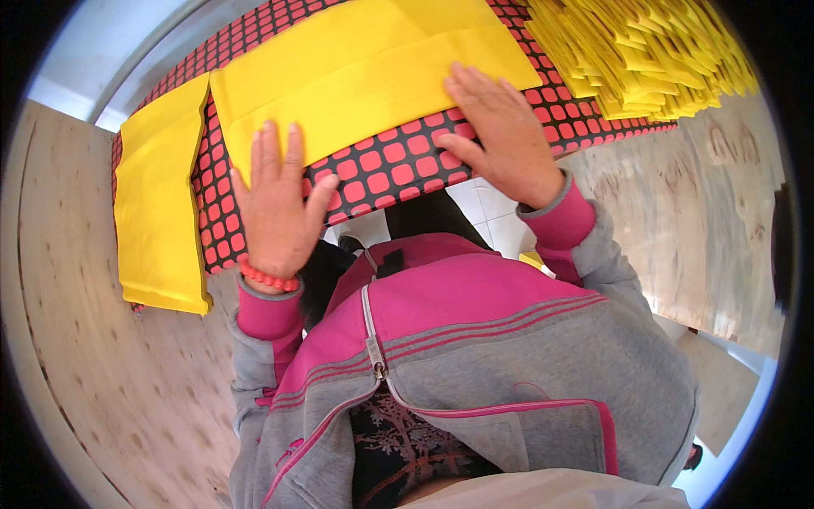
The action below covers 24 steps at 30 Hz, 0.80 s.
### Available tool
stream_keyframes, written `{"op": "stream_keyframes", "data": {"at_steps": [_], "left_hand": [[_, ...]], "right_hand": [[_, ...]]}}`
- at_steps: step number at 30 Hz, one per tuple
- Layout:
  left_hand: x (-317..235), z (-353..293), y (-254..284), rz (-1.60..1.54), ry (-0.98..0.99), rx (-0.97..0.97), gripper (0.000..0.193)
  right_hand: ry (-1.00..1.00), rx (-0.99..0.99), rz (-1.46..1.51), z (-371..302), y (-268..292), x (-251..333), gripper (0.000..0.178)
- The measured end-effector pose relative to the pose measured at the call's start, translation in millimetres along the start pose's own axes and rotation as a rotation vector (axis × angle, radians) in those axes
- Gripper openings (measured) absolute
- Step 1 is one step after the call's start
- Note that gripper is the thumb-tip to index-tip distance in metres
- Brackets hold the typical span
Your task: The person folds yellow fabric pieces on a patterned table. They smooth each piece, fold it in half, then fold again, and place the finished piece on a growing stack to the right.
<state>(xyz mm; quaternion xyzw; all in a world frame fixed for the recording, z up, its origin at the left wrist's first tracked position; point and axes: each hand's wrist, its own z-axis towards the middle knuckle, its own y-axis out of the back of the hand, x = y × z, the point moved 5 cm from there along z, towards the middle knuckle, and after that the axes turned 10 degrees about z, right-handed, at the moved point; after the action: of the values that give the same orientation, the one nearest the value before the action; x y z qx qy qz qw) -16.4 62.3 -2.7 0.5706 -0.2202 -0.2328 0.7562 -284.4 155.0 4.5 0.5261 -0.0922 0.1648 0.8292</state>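
A wide yellow sheet [365, 68], looking like fabric with faint crease lines, lies flat across the table. My left hand [278, 199] rests with its fingertips on the sheet's near left edge, the fingers spread and the thumb over the patterned cover. On the near right part of the sheet lie the fingers of my right hand [500, 131], stretched out, with the thumb apart. Neither hand grips anything. Left of the sheet, a folded yellow piece [159, 204] lies on the table's left end and reaches past its near edge.
A red-and-black patterned cover [381, 165] spreads under the yellow pieces. At the far right, a thick pile of folded yellow pieces [649, 55] is stacked. Wooden boards [102, 365] stand on the left, and a wooden surface [687, 204] is on the right.
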Motion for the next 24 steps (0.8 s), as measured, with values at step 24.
{"op": "stream_keyframes", "data": {"at_steps": [24], "left_hand": [[-60, 14, 11, -0.149, -0.277, -0.061, 0.08]], "right_hand": [[0.129, 0.014, 0.137, 11, -22, 40, 0.052]]}}
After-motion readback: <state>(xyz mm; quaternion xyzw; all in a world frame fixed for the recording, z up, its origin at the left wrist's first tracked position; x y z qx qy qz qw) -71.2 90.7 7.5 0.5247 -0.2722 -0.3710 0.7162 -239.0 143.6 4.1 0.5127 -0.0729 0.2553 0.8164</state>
